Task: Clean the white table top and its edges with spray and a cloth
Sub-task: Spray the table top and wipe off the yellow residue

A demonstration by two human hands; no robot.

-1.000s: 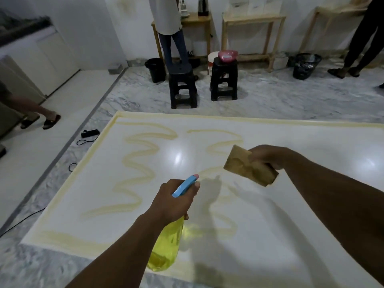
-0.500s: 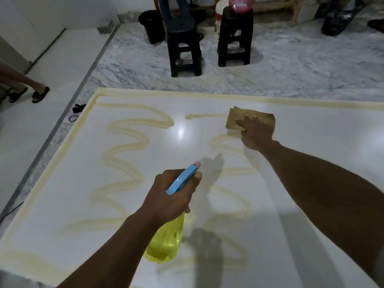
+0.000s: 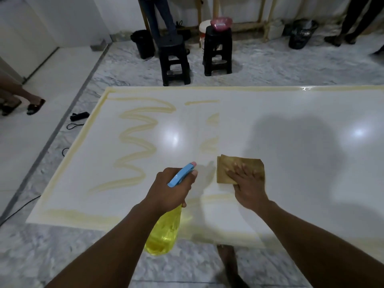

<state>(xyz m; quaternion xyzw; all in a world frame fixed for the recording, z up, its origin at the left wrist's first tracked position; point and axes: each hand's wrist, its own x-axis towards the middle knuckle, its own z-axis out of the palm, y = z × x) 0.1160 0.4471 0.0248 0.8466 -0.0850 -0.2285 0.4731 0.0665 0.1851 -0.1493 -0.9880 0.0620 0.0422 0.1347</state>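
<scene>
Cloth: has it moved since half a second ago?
Yes. The cloth, under the right hand, slid toward the near edge of the table, away from the short yellow streak it sat beside.

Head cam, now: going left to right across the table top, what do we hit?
Yellowish zigzag smear → spray bottle gripped by the left hand → cloth pressed flat under the right hand.

I'm working in a plain room, prob. a home. Black plastic stools [image 3: 174, 59], wooden tables [image 3: 247, 24] & a bin [image 3: 302, 34] are sitting on marble floor [image 3: 270, 65].
</scene>
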